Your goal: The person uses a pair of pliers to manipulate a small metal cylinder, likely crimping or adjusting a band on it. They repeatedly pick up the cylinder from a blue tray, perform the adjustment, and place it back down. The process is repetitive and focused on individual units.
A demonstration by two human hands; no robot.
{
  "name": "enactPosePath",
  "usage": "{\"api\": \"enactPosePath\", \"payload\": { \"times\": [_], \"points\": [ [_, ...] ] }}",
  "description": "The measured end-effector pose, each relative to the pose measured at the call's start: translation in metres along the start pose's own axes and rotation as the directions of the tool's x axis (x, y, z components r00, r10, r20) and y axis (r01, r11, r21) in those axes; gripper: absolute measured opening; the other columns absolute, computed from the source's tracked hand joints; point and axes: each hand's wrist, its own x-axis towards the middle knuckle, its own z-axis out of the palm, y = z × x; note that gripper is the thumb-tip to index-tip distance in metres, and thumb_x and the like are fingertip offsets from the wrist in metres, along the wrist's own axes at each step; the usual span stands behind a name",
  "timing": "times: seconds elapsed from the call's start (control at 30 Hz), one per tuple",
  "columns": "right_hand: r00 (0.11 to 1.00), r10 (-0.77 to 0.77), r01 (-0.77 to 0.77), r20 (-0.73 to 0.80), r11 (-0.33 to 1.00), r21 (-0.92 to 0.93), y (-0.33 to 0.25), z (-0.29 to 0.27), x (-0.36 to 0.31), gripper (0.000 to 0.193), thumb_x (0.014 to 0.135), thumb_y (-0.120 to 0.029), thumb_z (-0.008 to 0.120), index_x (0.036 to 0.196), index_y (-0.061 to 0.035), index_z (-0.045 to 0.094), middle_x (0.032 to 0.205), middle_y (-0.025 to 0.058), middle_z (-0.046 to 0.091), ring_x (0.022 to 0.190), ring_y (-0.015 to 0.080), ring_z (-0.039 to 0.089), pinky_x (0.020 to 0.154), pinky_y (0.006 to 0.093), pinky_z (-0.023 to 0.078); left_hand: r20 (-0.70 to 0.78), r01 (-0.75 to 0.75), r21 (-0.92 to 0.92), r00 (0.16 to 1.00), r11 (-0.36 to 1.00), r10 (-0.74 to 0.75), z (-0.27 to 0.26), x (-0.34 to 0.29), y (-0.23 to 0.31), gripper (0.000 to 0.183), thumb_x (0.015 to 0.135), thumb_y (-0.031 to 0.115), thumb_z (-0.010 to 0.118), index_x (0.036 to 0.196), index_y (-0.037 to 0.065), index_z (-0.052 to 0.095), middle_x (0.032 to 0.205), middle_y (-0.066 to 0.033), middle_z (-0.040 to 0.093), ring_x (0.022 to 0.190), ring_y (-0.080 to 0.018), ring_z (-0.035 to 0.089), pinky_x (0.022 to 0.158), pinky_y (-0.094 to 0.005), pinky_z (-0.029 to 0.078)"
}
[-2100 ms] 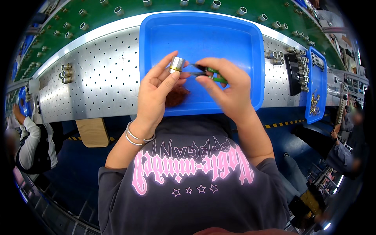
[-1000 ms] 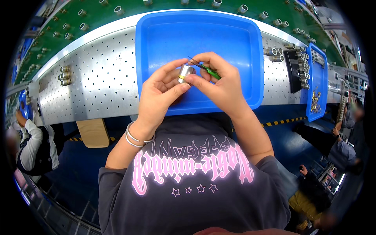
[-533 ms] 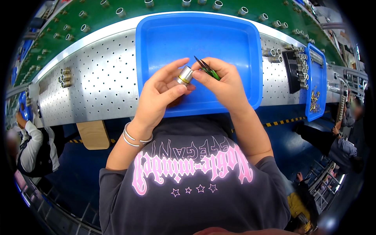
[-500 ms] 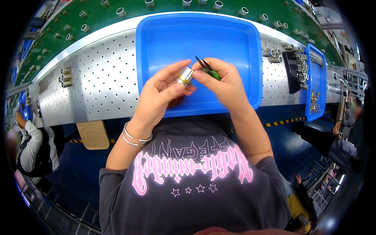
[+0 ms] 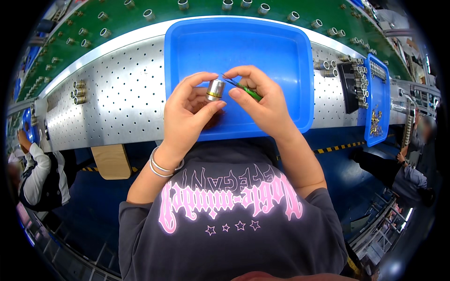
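Note:
My left hand [image 5: 186, 105] is closed around a short silver metal sleeve [image 5: 215, 89] with a yellow ring near its lower end. The sleeve tilts slightly, held between thumb and fingers. In my right hand [image 5: 262, 100] is a small green-handled tool [image 5: 249, 91] with two dark pointed tips, like snips or tweezers; I cannot tell which. Its tips point at the sleeve's upper end, and whether they touch is unclear. Both hands are above a large blue tray [image 5: 308, 84]. Something reddish-brown [image 5: 215, 120] lies in the tray, partly hidden behind my left hand.
A perforated metal bench [image 5: 126, 89] supports the tray. Metal sleeves [image 5: 78, 92] stand at left; more [image 5: 328, 72] are at right beside a black block [image 5: 348, 89] and a smaller blue tray [image 5: 375, 138]. Beyond, a green surface [image 5: 197, 10] carries spaced sleeves. Other people work at both sides.
My left hand has turned the sleeve more upright and shifted it slightly left. The tool in my right hand has swung from pointing away to pointing left at the sleeve.

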Motion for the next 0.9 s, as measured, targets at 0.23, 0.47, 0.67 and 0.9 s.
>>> {"api": "enactPosePath", "payload": {
  "times": [0.23, 0.47, 0.67, 0.9],
  "points": [
    [0.992, -0.071, 0.059, -0.107, 0.992, -0.110, -0.002, 0.004, -0.001, 0.021, 0.080, -0.015, 0.065, 0.097, -0.0030, 0.060, 0.082, 0.0107, 0.063, 0.070, 0.0169, 0.062, 0.061, 0.0254, 0.047, -0.029, -0.194, 0.333, 0.976, 0.923, 0.215, 0.001, 0.002, -0.004, 0.043, 0.068, -0.009, 0.067, 0.109, 0.000, 0.056, 0.103, -0.0109, 0.055, 0.085, -0.0169, 0.062, 0.070, -0.0251, 0.054],
    [0.944, -0.322, 0.270, -0.077, 0.883, -0.385, -0.002, 0.004, -0.003, 0.023, 0.081, -0.021, 0.065, 0.095, -0.0040, 0.062, 0.079, 0.0097, 0.064, 0.064, 0.0222, 0.061, 0.057, 0.0264, 0.046, -0.086, -0.277, 0.370, 0.940, 0.887, 0.330, -0.004, 0.006, -0.001, 0.041, 0.065, -0.008, 0.070, 0.103, 0.001, 0.057, 0.103, -0.0109, 0.056, 0.080, -0.0163, 0.062, 0.068, -0.0251, 0.052],
    [0.997, -0.082, 0.082, 0.002, 0.995, -0.049, -0.010, 0.010, -0.006, 0.027, 0.086, -0.024, 0.059, 0.100, -0.0014, 0.061, 0.074, 0.0061, 0.059, 0.062, 0.0117, 0.055, 0.054, 0.0241, 0.041, -0.054, -0.323, 0.438, 0.922, 0.839, 0.383, -0.009, 0.003, 0.000, 0.042, 0.064, -0.008, 0.071, 0.103, 0.001, 0.057, 0.103, -0.0112, 0.056, 0.079, -0.0177, 0.062, 0.067, -0.0258, 0.052],
    [0.979, -0.198, 0.196, -0.046, 0.980, -0.031, -0.002, 0.020, -0.005, 0.026, 0.087, -0.023, 0.058, 0.099, -0.0001, 0.062, 0.081, 0.0118, 0.065, 0.068, 0.0169, 0.062, 0.060, 0.0255, 0.047, -0.055, -0.323, 0.458, 0.920, 0.828, 0.389, -0.011, 0.000, -0.002, 0.043, 0.063, -0.005, 0.072, 0.102, 0.003, 0.058, 0.102, -0.0103, 0.057, 0.077, -0.0175, 0.061, 0.066, -0.0259, 0.052]
  ]
}}
